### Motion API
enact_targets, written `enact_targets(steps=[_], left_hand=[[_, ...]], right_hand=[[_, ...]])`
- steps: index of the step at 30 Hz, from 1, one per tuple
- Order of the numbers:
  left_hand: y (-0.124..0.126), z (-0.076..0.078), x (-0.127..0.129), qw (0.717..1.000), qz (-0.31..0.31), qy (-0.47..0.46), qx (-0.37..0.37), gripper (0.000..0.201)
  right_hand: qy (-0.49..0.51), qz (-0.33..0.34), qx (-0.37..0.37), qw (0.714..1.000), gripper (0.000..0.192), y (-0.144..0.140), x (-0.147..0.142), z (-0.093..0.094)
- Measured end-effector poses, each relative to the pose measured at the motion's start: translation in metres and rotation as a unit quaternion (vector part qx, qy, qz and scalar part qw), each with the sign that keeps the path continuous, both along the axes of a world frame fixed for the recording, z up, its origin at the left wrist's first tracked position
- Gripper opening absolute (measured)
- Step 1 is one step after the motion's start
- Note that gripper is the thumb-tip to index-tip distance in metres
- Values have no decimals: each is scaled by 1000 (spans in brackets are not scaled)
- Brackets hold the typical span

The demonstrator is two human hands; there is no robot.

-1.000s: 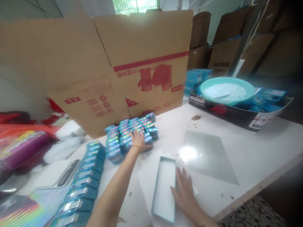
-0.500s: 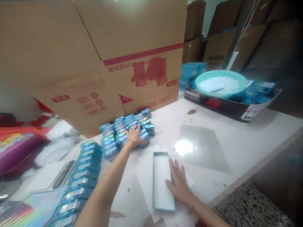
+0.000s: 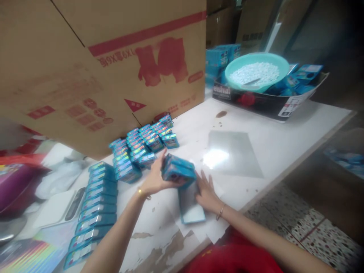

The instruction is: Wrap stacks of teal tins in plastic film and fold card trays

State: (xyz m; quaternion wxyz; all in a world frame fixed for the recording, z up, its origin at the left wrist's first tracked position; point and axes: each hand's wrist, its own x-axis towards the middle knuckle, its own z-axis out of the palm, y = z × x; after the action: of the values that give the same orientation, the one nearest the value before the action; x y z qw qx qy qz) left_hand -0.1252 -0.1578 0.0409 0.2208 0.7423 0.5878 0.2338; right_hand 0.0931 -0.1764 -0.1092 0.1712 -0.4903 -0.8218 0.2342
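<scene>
My left hand [image 3: 156, 178] grips a pair of small blue boxes [image 3: 178, 170], thumb on one side and fingers beneath. The pair is held over the far end of a shallow blue-edged tray box [image 3: 193, 212] with a white inside. My right hand [image 3: 207, 192] rests along the tray's right side, fingers spread and close to the held boxes. Rows of small blue boxes [image 3: 136, 146] with shiny tops stand beyond my left hand. A long line of larger blue boxes [image 3: 98, 208] runs along the left.
A big cardboard carton [image 3: 113, 83] stands at the back. At the far right, a turquoise bowl [image 3: 236, 81] of white pieces sits on a black carton [image 3: 250, 104] with blue packs. A clear sheet [image 3: 233, 159] lies on the table. A white scale [image 3: 59, 208] lies left.
My left hand has taken blue boxes from the rows and carried them right, over the tray. My right hand stays beside the tray. The view has tilted downward.
</scene>
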Motion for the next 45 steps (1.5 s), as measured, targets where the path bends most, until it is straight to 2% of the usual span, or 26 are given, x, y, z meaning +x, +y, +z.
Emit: enact_targets(steps=[2, 5, 9, 11, 14, 17, 19, 21, 23, 25, 26, 28, 30, 32, 35, 38, 41, 45], left_hand=[[-5, -9, 11, 995, -51, 79, -36, 119], [-3, -9, 25, 972, -98, 208, -52, 116], [6, -2, 39, 946, -84, 303, -82, 118], [8, -7, 47, 940, -51, 326, -84, 117], [5, -22, 56, 937, -19, 345, -59, 113], [2, -32, 59, 936, -69, 340, -65, 122], [7, -29, 53, 937, -110, 318, -93, 131], [23, -20, 42, 944, -133, 278, -119, 127], [51, -9, 27, 961, -94, 245, -91, 105], [87, -4, 11, 968, 6, 252, -2, 87], [107, -5, 3, 960, 60, 271, 40, 87], [146, -13, -11, 939, 122, 316, 60, 103], [179, -27, -20, 928, 142, 345, 19, 122], [201, -41, -23, 920, 152, 360, -27, 130], [211, -56, -18, 906, 164, 386, -59, 126], [204, -62, -9, 894, 170, 415, -23, 115], [197, -62, -7, 897, 161, 412, 0, 106], [199, -53, -12, 915, 148, 370, -61, 119]], right_hand=[[5, 2, 5, 1000, 90, 0, 0, -3], [11, 7, 22, 1000, 84, -1, 1, -7], [15, 17, 41, 999, 82, -3, 2, -11], [21, 19, 40, 999, 84, -2, 2, -10], [22, 21, 30, 999, 90, -1, 0, -6], [10, 26, 25, 999, 93, 0, -1, -2], [5, 27, 24, 999, 94, -1, -2, 0], [4, 25, 28, 999, 93, -2, -3, 1], [8, 16, 40, 999, 91, -5, -5, 1], [11, 4, 53, 999, 89, -7, -7, 1], [12, -1, 57, 998, 89, -7, -7, 1], [14, -4, 62, 998, 89, -8, -8, 1], [16, -2, 64, 998, 91, -8, -9, 1], [16, -3, 60, 998, 91, -8, -8, 1], [13, -7, 53, 999, 90, -8, -8, 0], [17, -5, 58, 998, 88, -9, -7, -2], [23, -2, 64, 998, 87, -10, -7, -5], [25, 2, 74, 997, 84, -11, -5, -10]])
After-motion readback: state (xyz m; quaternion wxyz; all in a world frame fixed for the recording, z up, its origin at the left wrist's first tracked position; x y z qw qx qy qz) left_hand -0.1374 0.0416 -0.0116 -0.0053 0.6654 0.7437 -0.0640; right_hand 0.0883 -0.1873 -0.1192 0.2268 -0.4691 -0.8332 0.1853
